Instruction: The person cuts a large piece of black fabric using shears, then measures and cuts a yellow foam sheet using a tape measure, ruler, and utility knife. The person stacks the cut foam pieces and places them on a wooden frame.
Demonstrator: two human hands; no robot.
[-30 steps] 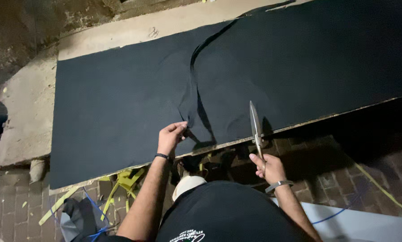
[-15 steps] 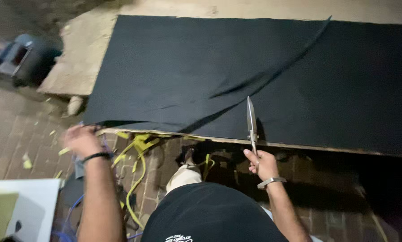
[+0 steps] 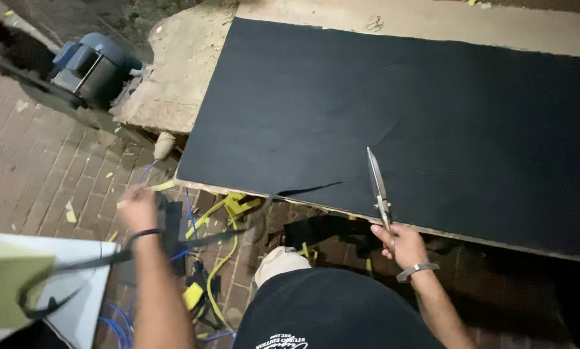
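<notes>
A large black fabric sheet (image 3: pixel 406 123) lies flat on a long board table (image 3: pixel 180 77). My right hand (image 3: pixel 403 244) grips the handles of long metal scissors (image 3: pixel 376 184), blades closed and pointing up over the sheet's near edge. My left hand (image 3: pixel 138 208) is out to the left over the brick floor, pulling a thin black cut strip (image 3: pixel 89 262) that trails away from the table edge and blurs toward the lower left. A short slit (image 3: pixel 309 190) shows in the sheet's near edge.
A blue-grey motor (image 3: pixel 93 64) sits on the floor at upper left. Yellow scraps and straps (image 3: pixel 228 210) and blue cord (image 3: pixel 186 207) litter the bricks under the table edge. A white panel (image 3: pixel 76 297) with a pale green piece (image 3: pixel 5 278) lies at lower left.
My left hand has swung left and down, drawing the cut black strip off the sheet. The sheet now lies flat. The view has panned left; my right hand keeps the scissors upright.
</notes>
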